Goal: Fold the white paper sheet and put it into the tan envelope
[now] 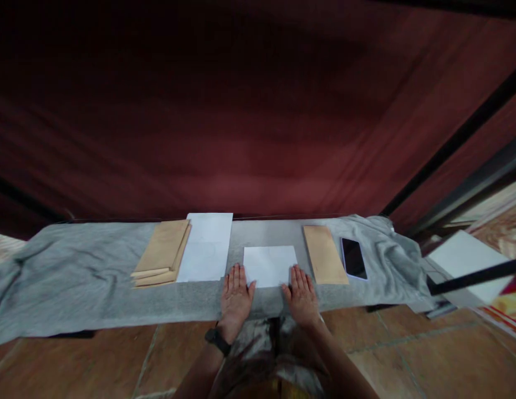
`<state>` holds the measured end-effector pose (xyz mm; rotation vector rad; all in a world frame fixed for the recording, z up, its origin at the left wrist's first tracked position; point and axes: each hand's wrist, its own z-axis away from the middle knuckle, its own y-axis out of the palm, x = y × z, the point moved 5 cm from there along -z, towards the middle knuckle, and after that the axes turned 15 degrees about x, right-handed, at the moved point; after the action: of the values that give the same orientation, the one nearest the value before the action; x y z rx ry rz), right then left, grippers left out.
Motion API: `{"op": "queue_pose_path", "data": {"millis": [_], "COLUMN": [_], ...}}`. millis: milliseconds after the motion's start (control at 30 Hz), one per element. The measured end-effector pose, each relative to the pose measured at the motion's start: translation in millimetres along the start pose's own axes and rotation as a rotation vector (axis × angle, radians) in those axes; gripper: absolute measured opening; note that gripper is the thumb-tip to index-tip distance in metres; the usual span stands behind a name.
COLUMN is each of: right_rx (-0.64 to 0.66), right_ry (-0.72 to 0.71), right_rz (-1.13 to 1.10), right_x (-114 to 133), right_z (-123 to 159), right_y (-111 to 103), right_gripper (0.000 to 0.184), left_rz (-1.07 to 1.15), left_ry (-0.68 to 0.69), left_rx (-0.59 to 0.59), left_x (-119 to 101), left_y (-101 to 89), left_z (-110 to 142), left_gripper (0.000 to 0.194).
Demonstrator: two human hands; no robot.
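A white sheet of paper (269, 265), wider than it is tall, lies flat on the grey cloth in front of me. My left hand (236, 293) rests palm down at its left edge, thumb at the paper's lower left corner. At the opposite edge my right hand (301, 293) lies flat too, its thumb near the lower right corner. Both hands have their fingers stretched out and grip nothing. Left of my left hand is a taller pile of white paper (205, 246). A single brown envelope (325, 255) lies just right of my right hand.
A stack of several brown envelopes (162, 249) overlaps the white pile's left side. A phone (354, 259) lies at the right. Grey cloth (83, 277) covers the narrow bench, wrinkled at both ends. Dark red fabric (258, 138) rises behind it. A white box (469, 260) stands far right.
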<state>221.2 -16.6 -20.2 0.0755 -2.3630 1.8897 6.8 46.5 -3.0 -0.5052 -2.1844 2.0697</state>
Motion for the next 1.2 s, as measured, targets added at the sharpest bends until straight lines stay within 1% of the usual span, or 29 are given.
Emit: {"op": "queue_pose_path", "data": {"millis": [67, 100, 167, 200, 267, 300, 400, 500, 600, 667, 733, 833, 933, 1067, 1200], "right_rx": [-0.006, -0.005, 0.004, 0.012, 0.030, 0.039, 0.058, 0.084, 0.152, 0.188, 0.209, 0.253, 0.269, 0.217, 0.172], "right_ry": [-0.010, -0.015, -0.019, -0.019, -0.021, -0.020, 0.000, 0.033, -0.001, -0.037, -0.053, -0.079, -0.081, -0.020, 0.060], "right_rz": [0.004, 0.004, -0.001, -0.005, -0.014, -0.019, -0.041, -0.086, -0.156, -0.207, -0.233, -0.196, -0.124, -0.074, -0.054], "right_x": [0, 0, 0, 0, -2, -2, -3, 2, 16, 25, 29, 28, 23, 11, -6], "right_z": [0, 0, 0, 0, 1, 1, 3, -2, -23, -43, -64, -87, -96, -99, -97], "right_y": [-2, -2, -3, -4, -4, -4, -3, -2, 0, 0, 0, 3, 11, 18, 18], "right_gripper": [0.067, 0.067, 0.066, 0.065, 0.065, 0.065, 0.063, 0.058, 0.053, 0.052, 0.051, 0.048, 0.047, 0.050, 0.054], "left_rz": [0.009, 0.019, 0.033, 0.035, 0.035, 0.035, 0.045, 0.062, 0.080, 0.087, 0.082, 0.064, 0.056, 0.052, 0.039], "left_ry": [0.029, 0.076, 0.216, 0.258, 0.281, 0.281, 0.272, 0.228, 0.217, 0.225, 0.214, 0.206, 0.162, 0.095, 0.018], "left_rx": [-0.024, -0.019, 0.032, 0.065, 0.117, 0.133, 0.142, 0.139, 0.169, 0.184, 0.208, 0.261, 0.268, 0.230, 0.176], "left_x": [-20, -35, -66, -78, -91, -93, -83, -71, -72, -75, -75, -69, -60, -49, -30], "left_y": [-2.4, -2.2, 1.5, 4.4, 10.1, 12.3, 13.2, 5.6, -5.9, -12.5, -14.6, -7.6, 4.4, 15.3, 14.9], "left_z": [5, 8, 12, 15, 19, 22, 28, 24, 3, -18, -39, -63, -73, -74, -67], "left_gripper": [0.061, 0.060, 0.060, 0.059, 0.058, 0.058, 0.056, 0.052, 0.048, 0.047, 0.049, 0.051, 0.053, 0.057, 0.059]}}
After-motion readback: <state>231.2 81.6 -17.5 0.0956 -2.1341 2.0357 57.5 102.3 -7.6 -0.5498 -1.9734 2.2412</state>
